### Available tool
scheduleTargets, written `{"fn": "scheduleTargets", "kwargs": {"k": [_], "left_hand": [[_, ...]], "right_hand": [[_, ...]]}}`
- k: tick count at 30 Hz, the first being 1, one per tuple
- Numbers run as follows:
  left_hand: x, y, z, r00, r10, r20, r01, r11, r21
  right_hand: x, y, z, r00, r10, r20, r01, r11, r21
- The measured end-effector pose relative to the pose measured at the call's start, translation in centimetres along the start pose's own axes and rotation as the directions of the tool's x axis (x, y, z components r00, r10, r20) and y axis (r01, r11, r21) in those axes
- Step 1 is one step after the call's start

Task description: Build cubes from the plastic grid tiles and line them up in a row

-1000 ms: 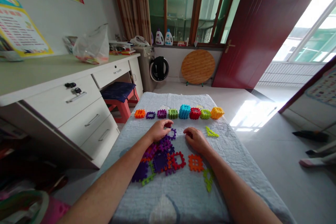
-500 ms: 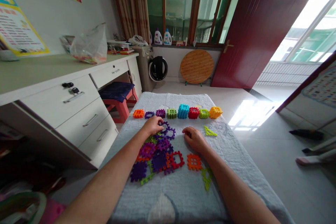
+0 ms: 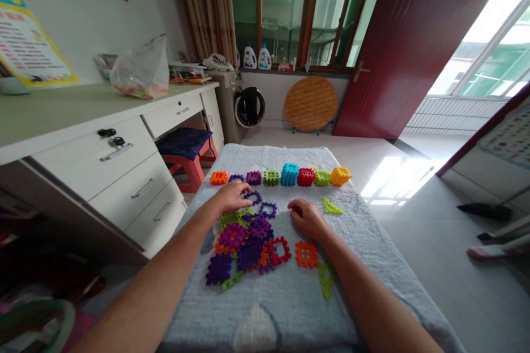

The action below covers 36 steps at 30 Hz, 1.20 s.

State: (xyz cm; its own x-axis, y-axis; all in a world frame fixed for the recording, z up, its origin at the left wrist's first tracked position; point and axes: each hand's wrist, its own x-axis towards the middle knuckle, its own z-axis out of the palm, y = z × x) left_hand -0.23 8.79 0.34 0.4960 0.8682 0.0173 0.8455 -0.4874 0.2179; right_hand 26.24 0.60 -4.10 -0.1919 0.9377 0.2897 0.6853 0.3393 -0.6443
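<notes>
My left hand (image 3: 232,196) has its thumb and fingers parted beside a purple ring piece (image 3: 253,197), which lies at the fingertips; the thumb tip is close to it. Just right and below is a purple square frame (image 3: 268,210). A heap of purple, green, orange and red pieces spreads below, with a solid purple square (image 3: 219,268) at its left. My right hand (image 3: 305,215) rests on the cloth with fingers curled, their undersides hidden. An orange grid piece (image 3: 306,254) lies below it, and a yellow-green triangle (image 3: 332,206) to its right.
A row of coloured stacks runs across the far part of the cloth-covered table (image 3: 265,303), from an orange stack (image 3: 218,178) to a yellow stack (image 3: 340,176). A white desk (image 3: 103,116) and a red stool (image 3: 186,165) stand left.
My left hand has moved left, away from the purple frames. The purple ring now lies farther left, apart from the square frame. My right hand has hardly moved.
</notes>
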Motion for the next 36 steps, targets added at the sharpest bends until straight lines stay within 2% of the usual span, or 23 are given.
{"fn": "scheduleTargets", "kwargs": {"k": [2, 8, 11, 15, 18, 21, 24, 26, 31, 36], "left_hand": [[0.6, 0.1, 0.2, 0.999, -0.036, -0.020, 0.037, 0.999, 0.035], [2.3, 1.1, 2.1, 0.996, -0.087, -0.014, 0.088, 0.992, 0.085], [2.4, 1.4, 2.0, 0.995, -0.093, -0.025, 0.095, 0.990, 0.100], [2.0, 2.7, 1.0, 0.996, -0.038, -0.076, 0.045, 0.994, 0.096], [1.7, 4.4, 0.5, 0.991, 0.091, -0.095, -0.084, 0.993, 0.084], [1.7, 6.1, 0.5, 0.978, 0.208, 0.016, -0.209, 0.972, 0.103], [1.9, 7.1, 0.7, 0.962, 0.210, 0.174, -0.231, 0.967, 0.108], [2.1, 7.5, 0.9, 0.954, 0.190, 0.233, -0.218, 0.971, 0.102], [2.2, 7.6, 1.1, 0.965, 0.140, 0.221, -0.165, 0.981, 0.100], [2.6, 6.4, 0.7, 0.975, 0.096, 0.201, -0.115, 0.990, 0.082]], "right_hand": [[0.0, 0.1, 0.0, 1.000, -0.003, -0.002, 0.003, 1.000, 0.004], [-0.1, 0.3, 0.2, 1.000, -0.013, -0.012, 0.013, 1.000, 0.011], [-0.1, 0.3, 0.2, 1.000, -0.014, -0.011, 0.015, 1.000, 0.010], [0.0, 0.3, 0.2, 1.000, -0.021, -0.010, 0.021, 1.000, -0.002], [0.0, 0.3, 0.1, 1.000, -0.021, -0.008, 0.021, 1.000, 0.000], [-0.1, 0.2, 0.1, 1.000, -0.020, -0.013, 0.020, 1.000, 0.005], [-0.1, 0.2, 0.1, 1.000, -0.019, -0.016, 0.019, 1.000, 0.006], [-0.1, 0.1, 0.1, 1.000, -0.016, -0.012, 0.016, 1.000, 0.008], [-0.1, -0.1, -0.1, 1.000, -0.006, -0.004, 0.006, 1.000, 0.002], [-0.1, -0.1, -0.2, 1.000, -0.023, -0.005, 0.023, 1.000, -0.009]]}}
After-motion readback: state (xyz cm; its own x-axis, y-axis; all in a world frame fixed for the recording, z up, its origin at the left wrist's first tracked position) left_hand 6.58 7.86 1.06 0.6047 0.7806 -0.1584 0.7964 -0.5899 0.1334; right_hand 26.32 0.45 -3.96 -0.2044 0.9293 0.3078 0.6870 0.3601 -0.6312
